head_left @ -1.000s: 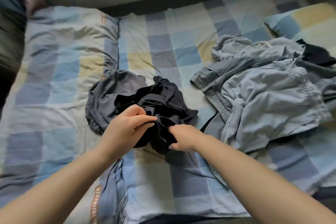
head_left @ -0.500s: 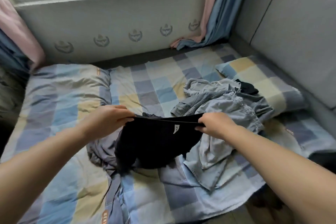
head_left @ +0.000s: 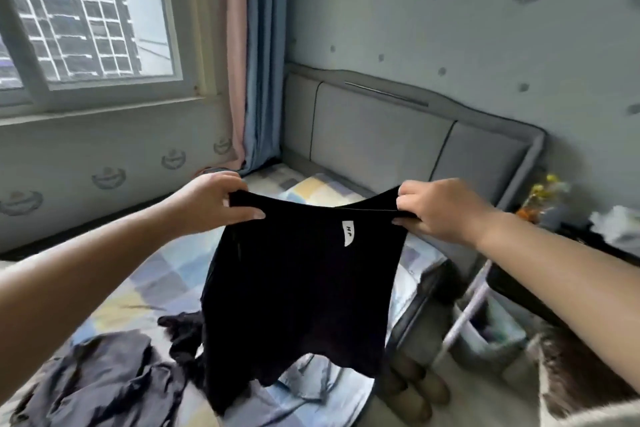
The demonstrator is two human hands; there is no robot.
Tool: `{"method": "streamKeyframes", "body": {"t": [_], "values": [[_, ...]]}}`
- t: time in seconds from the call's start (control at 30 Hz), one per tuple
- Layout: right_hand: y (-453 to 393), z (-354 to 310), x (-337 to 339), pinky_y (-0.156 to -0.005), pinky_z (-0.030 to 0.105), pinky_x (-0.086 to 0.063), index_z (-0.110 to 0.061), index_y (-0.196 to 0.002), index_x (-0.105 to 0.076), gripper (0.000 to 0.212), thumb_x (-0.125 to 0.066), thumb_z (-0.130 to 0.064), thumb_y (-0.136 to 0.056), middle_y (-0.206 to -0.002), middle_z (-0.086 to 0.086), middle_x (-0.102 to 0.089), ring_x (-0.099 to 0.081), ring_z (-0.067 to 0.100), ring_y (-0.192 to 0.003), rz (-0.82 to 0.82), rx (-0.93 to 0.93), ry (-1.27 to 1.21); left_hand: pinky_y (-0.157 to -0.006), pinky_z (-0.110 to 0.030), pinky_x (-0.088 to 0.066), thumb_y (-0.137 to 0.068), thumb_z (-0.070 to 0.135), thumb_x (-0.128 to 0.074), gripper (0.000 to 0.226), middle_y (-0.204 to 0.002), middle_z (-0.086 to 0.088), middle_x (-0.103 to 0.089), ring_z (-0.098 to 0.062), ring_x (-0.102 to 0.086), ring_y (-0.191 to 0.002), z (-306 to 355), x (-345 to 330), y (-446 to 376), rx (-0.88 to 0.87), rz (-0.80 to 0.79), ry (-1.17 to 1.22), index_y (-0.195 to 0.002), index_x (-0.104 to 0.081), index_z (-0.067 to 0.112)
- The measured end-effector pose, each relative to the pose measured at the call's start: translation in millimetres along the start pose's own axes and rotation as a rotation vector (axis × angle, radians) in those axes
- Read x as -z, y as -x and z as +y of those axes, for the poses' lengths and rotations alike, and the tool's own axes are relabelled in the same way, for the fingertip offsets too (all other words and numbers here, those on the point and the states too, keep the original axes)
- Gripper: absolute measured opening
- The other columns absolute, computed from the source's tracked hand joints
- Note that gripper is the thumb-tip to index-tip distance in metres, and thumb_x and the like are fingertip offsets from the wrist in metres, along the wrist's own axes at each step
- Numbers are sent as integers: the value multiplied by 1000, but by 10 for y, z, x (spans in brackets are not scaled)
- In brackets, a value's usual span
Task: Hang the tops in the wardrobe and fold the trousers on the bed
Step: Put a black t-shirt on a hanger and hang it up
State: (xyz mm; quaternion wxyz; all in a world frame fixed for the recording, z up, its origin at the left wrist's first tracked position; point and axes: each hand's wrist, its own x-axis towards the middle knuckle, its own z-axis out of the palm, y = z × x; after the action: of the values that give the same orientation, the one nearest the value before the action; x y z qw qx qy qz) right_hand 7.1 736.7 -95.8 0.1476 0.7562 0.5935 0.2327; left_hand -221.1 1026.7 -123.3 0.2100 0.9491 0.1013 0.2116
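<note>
Black garment (head_left: 298,302) is hanging above the bed (head_left: 166,281), both hands pinching its top edge: left hand (head_left: 211,208), right hand (head_left: 440,211). Other clothes (head_left: 104,388) are lying unfolded; seemingly nothing is finished, wardrobe unseen.

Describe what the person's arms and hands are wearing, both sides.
Nothing visible: both forearms are bare to the frame edge, with no sleeve in view. The left hand and right hand have no gloves, and no rings, watch or bracelet show at the wrists. Fingernails look short and unpainted.
</note>
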Motion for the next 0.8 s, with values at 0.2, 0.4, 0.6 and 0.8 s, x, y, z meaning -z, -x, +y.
{"method": "streamKeyframes", "body": {"t": [0.2, 0.4, 0.6, 0.8], "values": [[1303, 615, 556, -59, 28, -44, -25, -102, -62, 31, -52, -51, -90, -98, -3, -63, -67, 24, -83, -63, -193, 172, -60, -15, -43, -76, 32, -78, 17, -69, 5, -63, -5, -59, -64, 1082, -392, -693, -163, -117, 115, -83, -69, 18], [2813, 1088, 785, -62, 27, -33, -31, -113, -56, 33, -39, -52, -95, -112, -9, -59, -62, 20, -100, -237, -431, 270, -61, -11, -45, -84, 31, -70, 28, -65, 22, -65, 7, -57, -58, 2419, -984, -1152, -269, -292, 316, -70, -65, 55], [4210, 1447, 1242, -66, 36, -47, -33, -76, -47, 21, -51, -48, -89, -79, -10, -55, -56, 13, -72, -408, -652, -87, -69, -27, -52, -90, 20, -64, 15, -75, 8, -69, -10, -63, -72, 3850, -1557, -1370, -438, -407, 428, -84, -65, 34], [5443, 1600, 1560, -50, 25, -32, -34, -66, -35, 33, -51, -54, -88, -63, -7, -51, -48, 7, -58, -473, -862, -69, -47, -10, -39, -92, 13, -61, 12, -50, 5, -56, -5, -49, -44, 5060, -2187, -1450, -576, -488, 521, -85, -66, 22]]}}
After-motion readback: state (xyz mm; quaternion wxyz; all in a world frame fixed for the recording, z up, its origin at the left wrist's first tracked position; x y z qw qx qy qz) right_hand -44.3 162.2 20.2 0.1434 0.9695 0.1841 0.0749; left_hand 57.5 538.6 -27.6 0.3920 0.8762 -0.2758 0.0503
